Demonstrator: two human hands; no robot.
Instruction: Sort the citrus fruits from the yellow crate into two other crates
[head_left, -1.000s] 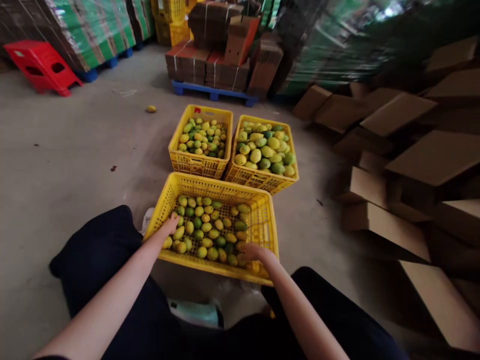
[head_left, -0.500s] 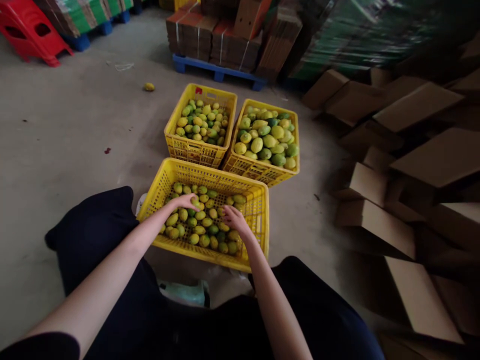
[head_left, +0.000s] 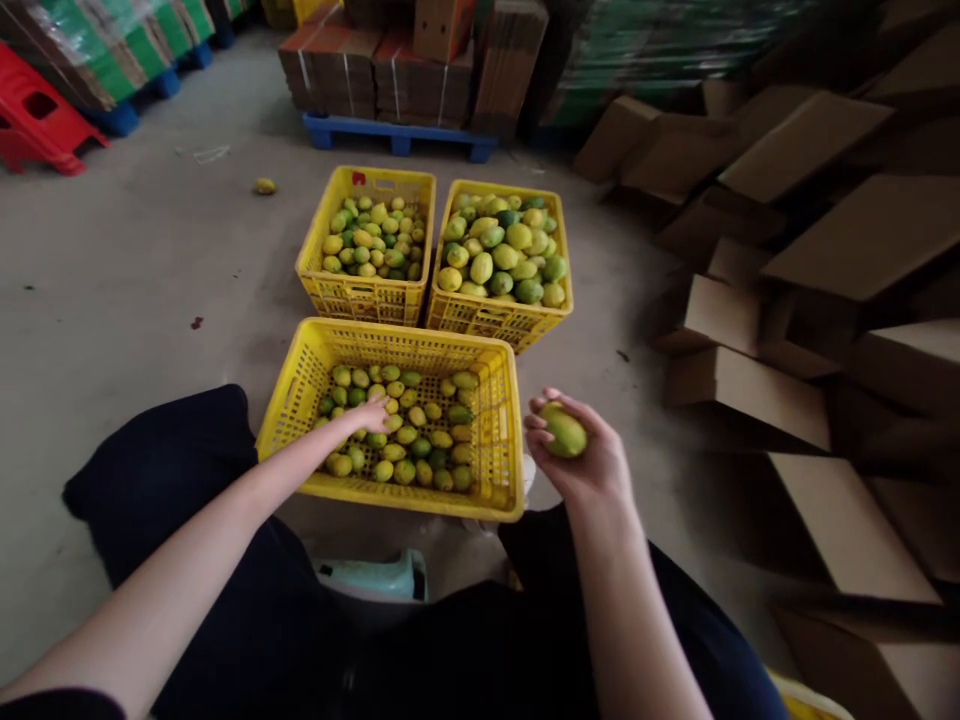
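My right hand (head_left: 581,450) is closed around a greenish-yellow lemon (head_left: 564,430), held up just right of the near yellow crate (head_left: 501,440). Inside that crate, several yellow and green lemons (head_left: 406,435) lie in a loose layer on the slatted bottom. My left hand (head_left: 370,414) reaches in over the left-middle of them, fingers stretched out and touching the fruit, with no lemon visibly gripped.
Behind stand two fuller yellow crates of lemons, a left one (head_left: 365,290) and a right one (head_left: 495,312). One stray lemon (head_left: 264,187) lies on the floor. Open cardboard boxes (head_left: 780,400) crowd the right. A blue pallet (head_left: 401,138) and a red stool (head_left: 45,115) are farther back.
My right hand has come out of the near crate to the right, now with a lemon in it. My left hand has stayed among the lemons. The view has shifted slightly.
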